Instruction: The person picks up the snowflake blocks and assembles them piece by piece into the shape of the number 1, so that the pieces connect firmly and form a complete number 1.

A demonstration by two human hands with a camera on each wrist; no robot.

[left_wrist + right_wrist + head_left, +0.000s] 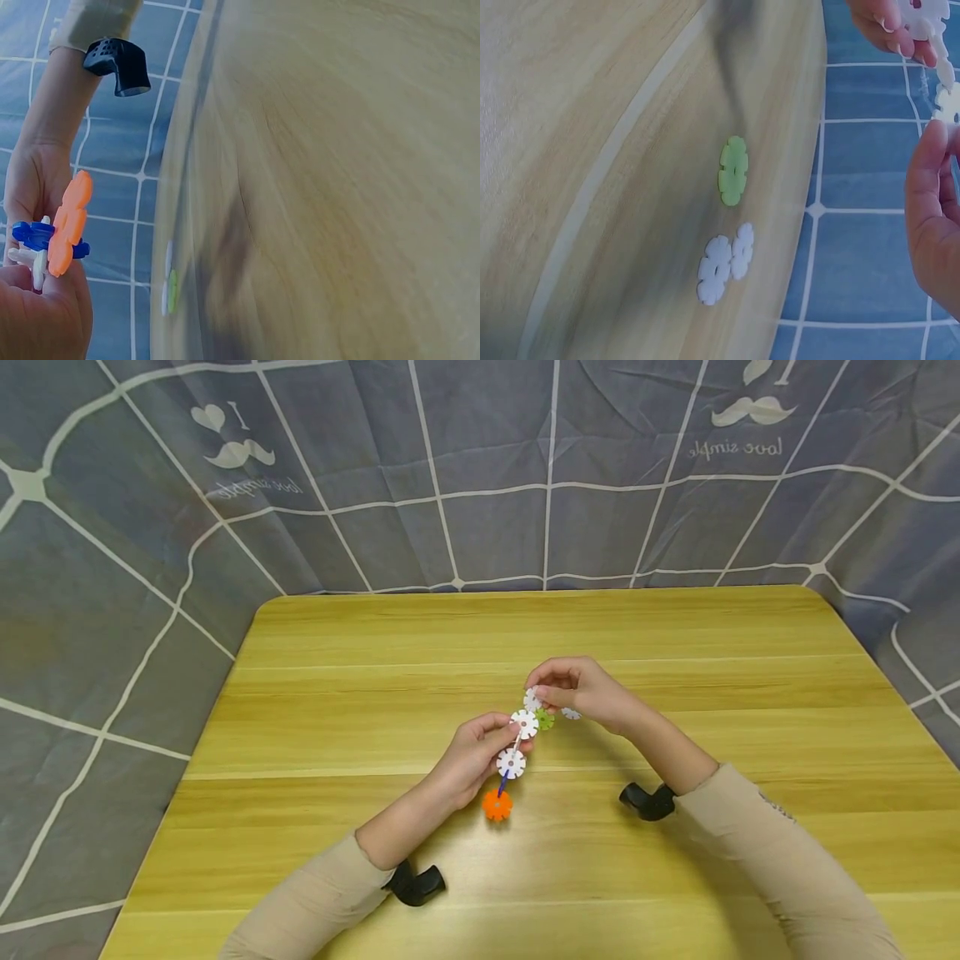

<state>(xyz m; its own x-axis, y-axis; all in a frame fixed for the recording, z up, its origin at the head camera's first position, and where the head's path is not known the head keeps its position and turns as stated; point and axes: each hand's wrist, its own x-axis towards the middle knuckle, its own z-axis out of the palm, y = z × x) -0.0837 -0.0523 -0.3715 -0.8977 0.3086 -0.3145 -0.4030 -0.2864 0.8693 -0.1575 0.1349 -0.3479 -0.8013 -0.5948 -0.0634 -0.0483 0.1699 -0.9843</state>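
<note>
My left hand grips a chain of notched plastic discs between thumb and fingers, held over the table. An orange disc forms its near end, followed by a blue disc seen edge-on and a white disc. Beyond them come a white piece seen edge-on and another white disc under my left thumb. My right hand pinches a separate-looking white disc close by the chain's far end. In the right wrist view that disc stands at the tip of an edge-on white piece.
On the wooden table lie a green disc and two white discs, beneath the right hand. Black wrist cameras sit on both wrists. A grey-blue curtain with white lines hangs behind the table.
</note>
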